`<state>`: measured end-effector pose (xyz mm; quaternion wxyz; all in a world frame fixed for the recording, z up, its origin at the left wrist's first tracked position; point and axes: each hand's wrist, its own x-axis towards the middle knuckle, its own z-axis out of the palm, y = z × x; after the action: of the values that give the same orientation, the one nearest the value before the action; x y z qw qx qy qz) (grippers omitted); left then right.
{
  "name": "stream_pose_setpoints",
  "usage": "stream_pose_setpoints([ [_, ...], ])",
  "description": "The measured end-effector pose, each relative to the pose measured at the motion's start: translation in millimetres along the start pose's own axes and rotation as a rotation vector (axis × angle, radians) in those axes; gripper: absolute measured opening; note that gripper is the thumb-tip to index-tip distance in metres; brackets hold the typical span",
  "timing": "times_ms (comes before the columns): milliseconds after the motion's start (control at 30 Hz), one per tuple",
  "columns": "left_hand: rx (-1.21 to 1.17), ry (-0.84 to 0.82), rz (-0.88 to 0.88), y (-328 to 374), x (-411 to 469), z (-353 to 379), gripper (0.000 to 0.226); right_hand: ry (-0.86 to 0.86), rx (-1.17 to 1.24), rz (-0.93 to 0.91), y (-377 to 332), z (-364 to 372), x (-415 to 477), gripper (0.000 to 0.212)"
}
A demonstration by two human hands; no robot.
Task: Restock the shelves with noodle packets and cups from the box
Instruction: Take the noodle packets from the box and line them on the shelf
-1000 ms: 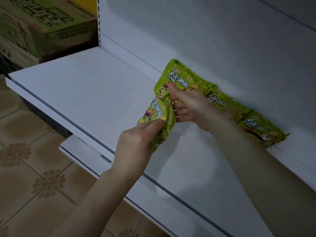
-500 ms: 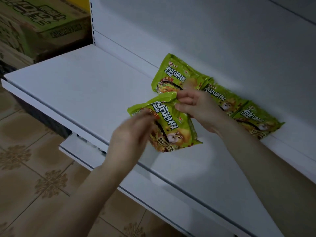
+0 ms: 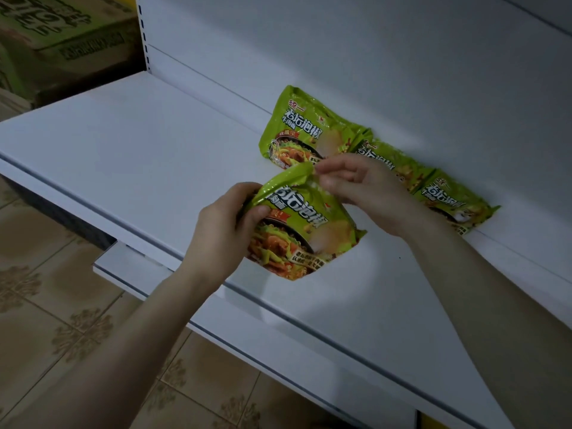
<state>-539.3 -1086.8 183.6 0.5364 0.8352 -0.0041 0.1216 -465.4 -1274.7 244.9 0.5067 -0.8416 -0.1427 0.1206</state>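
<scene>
Nearest, a tiled floor (image 3: 46, 305) lay below the front edge of the white shelf (image 3: 123, 144), with the corner of a lower shelf (image 3: 130, 267) jutting out beneath it. Just behind that front edge, the left hand (image 3: 226, 230) gripped the top left corner of a green noodle packet (image 3: 309, 230), thumb and fingers curled round the folded seam. The right hand (image 3: 365, 190) pinched the same seam further right between thumb and fingertips. The packet faced up, tilted, over the middle of the shelf; whether its lower edge touched the board could not be told. Along the back edge, three matching packets (image 3: 297, 128) leaned in an overlapping row against the back panel (image 3: 371, 57). Beyond the shelf's far left corner sat green-printed cardboard boxes (image 3: 62, 35).
</scene>
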Motion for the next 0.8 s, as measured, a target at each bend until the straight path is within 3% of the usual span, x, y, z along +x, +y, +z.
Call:
stream_pose_setpoints([
  [133, -0.1, 0.139, -0.114, -3, 2, 3, 0.022, 0.252, 0.146, 0.104, 22, -17, -10, 0.007],
  [267, -0.255, 0.165, -0.195, 2, 5, 13, 0.019, 0.121, 0.265, 0.28, 46, -12, -26, 0.066],
  [300, -0.274, 0.161, -0.199, 4, 5, 18, 0.019, 0.098, 0.283, 0.288, 51, -7, -29, 0.065],
  [400, -0.326, 0.138, -0.221, 7, 7, 36, 0.02, 0.182, 0.371, 0.241, 65, 7, -35, 0.029],
  [500, -0.32, 0.08, -0.194, 5, 10, 53, 0.023, 0.307, 0.418, 0.21, 81, 8, -41, 0.025],
  [633, 0.011, -0.086, -0.065, -4, 8, 80, 0.045, 0.449, 0.401, 0.233, 104, -12, -46, 0.03],
  [800, 0.644, -0.412, 0.116, -39, -9, 117, 0.062, 0.708, 0.38, 0.216, 130, -49, -38, 0.024],
])
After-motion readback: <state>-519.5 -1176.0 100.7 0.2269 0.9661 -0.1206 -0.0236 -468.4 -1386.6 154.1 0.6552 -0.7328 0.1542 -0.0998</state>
